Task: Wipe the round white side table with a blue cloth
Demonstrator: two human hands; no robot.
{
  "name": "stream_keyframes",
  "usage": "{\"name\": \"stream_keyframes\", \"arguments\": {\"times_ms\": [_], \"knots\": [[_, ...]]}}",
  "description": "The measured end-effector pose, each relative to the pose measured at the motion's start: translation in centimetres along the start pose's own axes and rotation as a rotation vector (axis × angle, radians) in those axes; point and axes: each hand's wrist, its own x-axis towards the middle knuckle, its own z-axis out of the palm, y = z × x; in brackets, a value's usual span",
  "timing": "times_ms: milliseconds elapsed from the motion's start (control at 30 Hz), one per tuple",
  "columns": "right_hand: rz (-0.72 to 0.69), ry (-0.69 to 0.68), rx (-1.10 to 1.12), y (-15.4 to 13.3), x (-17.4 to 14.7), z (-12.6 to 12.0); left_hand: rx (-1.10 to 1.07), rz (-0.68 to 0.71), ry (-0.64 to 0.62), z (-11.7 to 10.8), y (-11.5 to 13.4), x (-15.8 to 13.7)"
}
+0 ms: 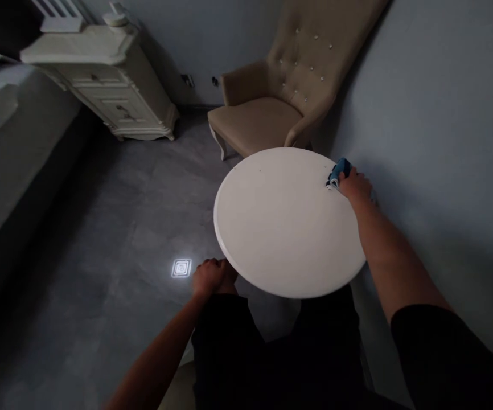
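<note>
Near the far right rim of the round white tabletop, my right hand grips a folded blue cloth with white edges. The cloth touches the table surface there. A few small dark specks lie toward the table's far edge. My left hand rests on my knee, just beside the table's near left rim, with its fingers curled in. Nothing shows in that hand.
A tan tufted armchair stands directly behind the table. The grey wall runs close along the right. A white nightstand and a bed are at the left. A bright square light pattern falls on the floor.
</note>
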Motion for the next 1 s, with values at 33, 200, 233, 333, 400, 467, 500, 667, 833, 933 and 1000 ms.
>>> {"name": "stream_keyframes", "arguments": {"times_ms": [33,200,233,333,400,467,500,667,833,933,1000], "knots": [[-0.013,0.019,-0.013,-2.0,1.1,0.3,-0.014,-0.007,0.000,0.0,-0.1,0.2],[-0.180,0.042,-0.046,-12.9,4.8,2.7,-0.040,-0.012,0.019,0.2,-1.0,1.5],[-0.241,0.028,-0.044,-15.3,5.0,3.3,-0.040,-0.012,0.018,0.2,-1.2,1.7],[-0.444,-0.021,0.003,-22.8,3.9,4.8,-0.045,-0.025,0.008,0.1,-1.5,2.2],[-0.564,-0.039,0.061,-27.6,1.6,5.5,-0.051,-0.030,0.006,0.1,-1.5,2.3],[-0.667,-0.060,0.115,-31.7,-1.9,5.6,-0.056,-0.032,0.005,0.0,-1.5,2.3],[-0.717,-0.079,0.131,-33.4,-4.1,5.5,-0.056,-0.032,0.002,-0.1,-1.4,2.2],[-0.976,-0.196,0.107,-36.5,-16.7,3.9,-0.058,-0.038,-0.005,-0.2,-1.3,1.7],[-1.192,-0.187,0.088,-30.5,-29.4,3.0,-0.041,-0.043,0.003,-0.1,-1.8,0.9],[-1.271,-0.159,0.054,-23.1,-35.3,2.4,-0.041,-0.006,-0.010,0.1,-2.3,0.4],[-1.287,-0.139,0.025,-17.1,-38.0,1.6,-0.043,0.021,-0.008,0.3,-2.3,0.1]]}}
